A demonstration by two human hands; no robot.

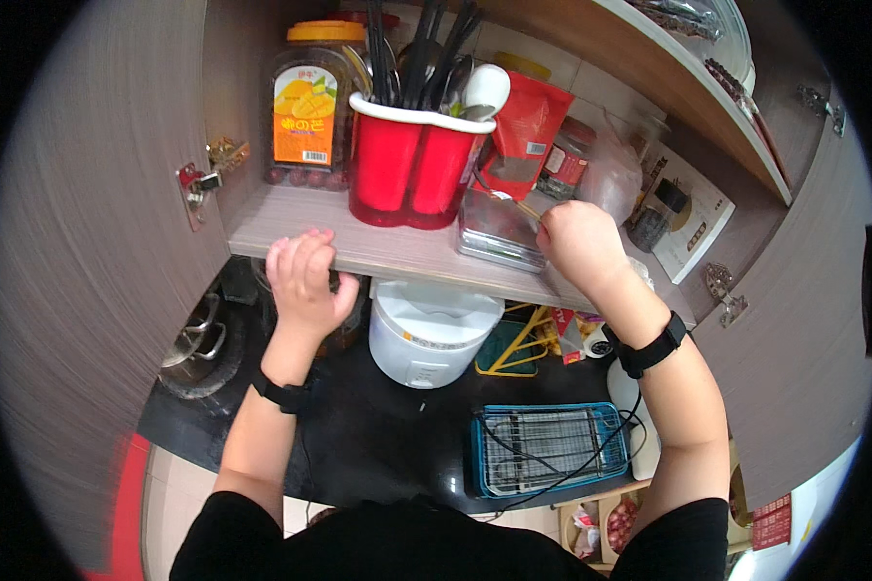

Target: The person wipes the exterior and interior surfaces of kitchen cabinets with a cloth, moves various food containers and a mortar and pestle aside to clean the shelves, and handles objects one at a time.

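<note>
My left hand (303,279) rests with its fingers on the front edge of the cabinet shelf (291,218), thumb spread and nothing held. My right hand (583,236) is closed around the end of a thin brown stick-like thing (527,210), above the right side of a clear plastic box (500,226). The stick's other end lies over the box, near the foot of a red pouch (525,134). Left of the box stands a red utensil holder (414,167) with a white rim, filled with dark-handled utensils and a white spoon (486,88).
A large plastic jar (305,116) stands left of the holder; a spice jar (654,218) and a white box (687,218) stand right. Cabinet doors flank the shelf. Below are a white rice cooker (432,334), a blue-framed electric grill (552,450) and a pot (196,348).
</note>
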